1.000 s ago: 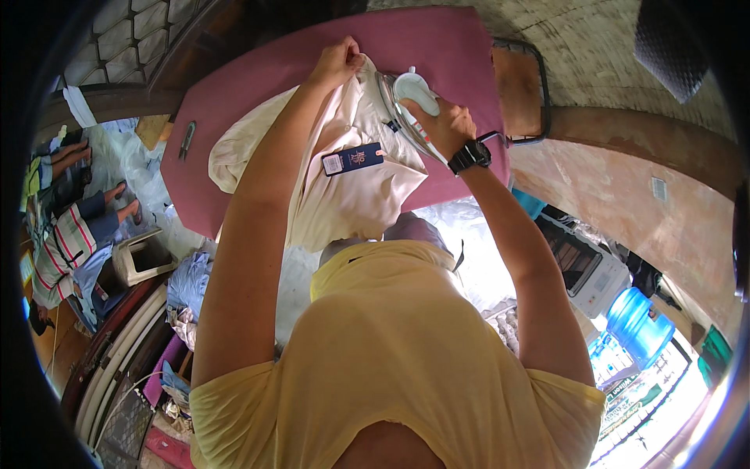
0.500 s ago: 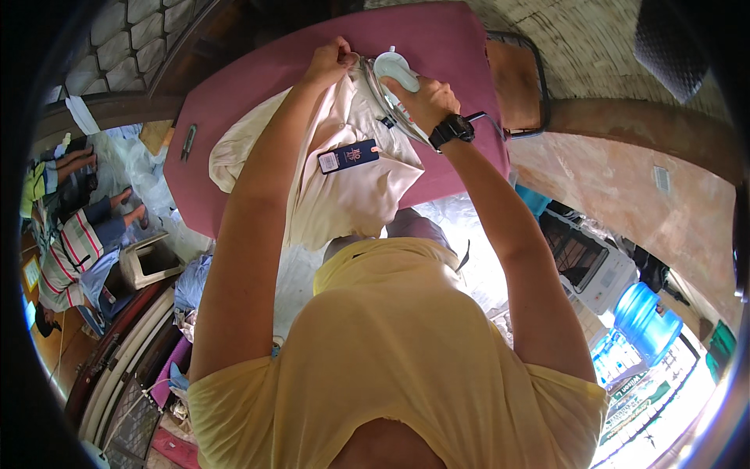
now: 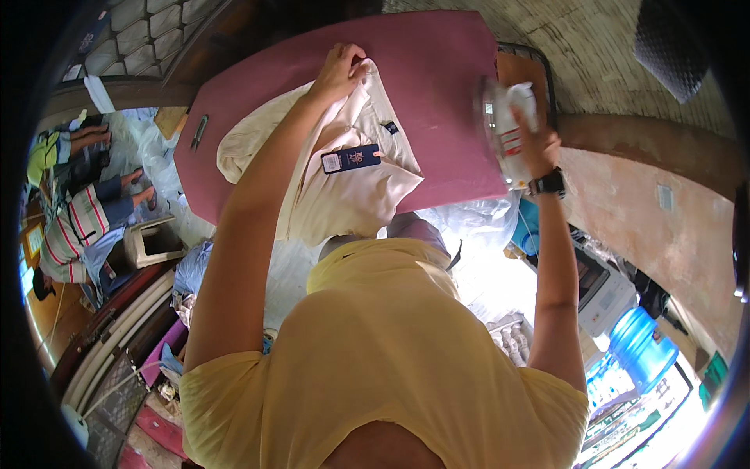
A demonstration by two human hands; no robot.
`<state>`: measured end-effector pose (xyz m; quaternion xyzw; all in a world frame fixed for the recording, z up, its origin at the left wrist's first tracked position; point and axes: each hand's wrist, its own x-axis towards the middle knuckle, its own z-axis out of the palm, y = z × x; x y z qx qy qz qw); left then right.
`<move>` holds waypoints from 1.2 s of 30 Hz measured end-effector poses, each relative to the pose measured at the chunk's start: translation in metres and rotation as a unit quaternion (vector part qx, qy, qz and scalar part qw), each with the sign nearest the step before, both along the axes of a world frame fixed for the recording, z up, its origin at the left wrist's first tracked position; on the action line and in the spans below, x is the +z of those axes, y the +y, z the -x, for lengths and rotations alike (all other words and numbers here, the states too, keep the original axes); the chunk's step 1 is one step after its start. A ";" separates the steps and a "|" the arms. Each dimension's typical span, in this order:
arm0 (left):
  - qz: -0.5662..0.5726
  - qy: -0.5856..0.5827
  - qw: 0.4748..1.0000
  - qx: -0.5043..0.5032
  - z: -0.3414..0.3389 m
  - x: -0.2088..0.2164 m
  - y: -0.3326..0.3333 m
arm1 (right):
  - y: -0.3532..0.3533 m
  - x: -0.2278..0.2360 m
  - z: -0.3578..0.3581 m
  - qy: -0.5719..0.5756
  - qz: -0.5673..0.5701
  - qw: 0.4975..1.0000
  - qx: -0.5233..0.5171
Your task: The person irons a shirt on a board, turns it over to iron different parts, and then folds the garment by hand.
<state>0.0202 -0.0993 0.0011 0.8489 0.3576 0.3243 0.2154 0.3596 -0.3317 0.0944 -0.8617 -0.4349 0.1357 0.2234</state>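
Cream trousers (image 3: 351, 202) lie over the near edge of a maroon ironing board (image 3: 437, 78), with a dark blue hang tag (image 3: 350, 159) on top and a small dark label at the waistband. My left hand (image 3: 341, 74) pinches the upper corner of the waistband. Over at the board's right end, my right hand (image 3: 537, 144) is wrapped round the handle of a clothes iron (image 3: 508, 133), which looks tilted up, its soleplate facing left. Motion blurs the iron and the fingers somewhat. A black watch sits on my right wrist.
Small thread snips (image 3: 199, 131) lie at the board's left end. A metal-framed rest (image 3: 517, 78) adjoins its right end. Other people (image 3: 78, 227) are at the left, near a beige stool (image 3: 152, 242). A blue water jug (image 3: 642, 348) stands at lower right.
My right hand has lifted the iron off the trousers' waistband and carried it right, to the board's end. My left hand keeps its hold on the waistband corner.
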 end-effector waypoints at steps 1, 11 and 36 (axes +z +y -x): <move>-0.005 0.031 1.000 -0.003 0.003 0.008 -0.014 | 0.017 0.003 -0.023 -0.026 0.077 0.995 -0.056; -0.071 0.303 0.949 0.039 0.005 0.020 -0.089 | 0.069 -0.045 -0.104 -0.050 0.058 0.984 -0.161; 0.045 -0.021 0.935 0.351 0.188 0.114 -0.222 | 0.102 -0.052 0.212 0.121 -0.283 0.897 0.318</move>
